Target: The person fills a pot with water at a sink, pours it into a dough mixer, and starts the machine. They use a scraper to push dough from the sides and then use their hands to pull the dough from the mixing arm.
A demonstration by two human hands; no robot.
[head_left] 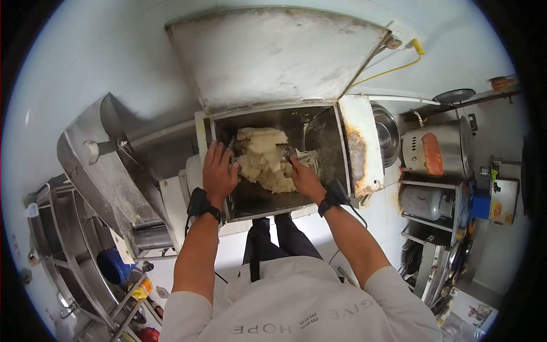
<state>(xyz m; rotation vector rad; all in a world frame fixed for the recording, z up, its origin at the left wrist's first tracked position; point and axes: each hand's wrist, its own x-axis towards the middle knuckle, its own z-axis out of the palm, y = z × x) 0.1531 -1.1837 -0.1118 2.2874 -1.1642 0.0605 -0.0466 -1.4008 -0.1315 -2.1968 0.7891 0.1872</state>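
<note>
A pale, rough mass of dough [259,154] lies inside a deep metal mixer bin [343,148]. My left hand [220,174] rests on the bin's left rim, fingers stretched out, with nothing visible in it. Inside the bin, my right hand [307,181] is closed around what looks like a scraper [285,151], its dark end against the dough's right side. The hand hides most of the handle. Behind the bin its large metal lid [279,60] stands raised.
A steel machine with a chute and roller [154,235] stands to the left, near a metal rack [65,228] and a blue bucket [114,266]. Rightward are a rusty white panel [359,142], a big steel pot [439,148] and a gas cylinder [424,202] on shelves.
</note>
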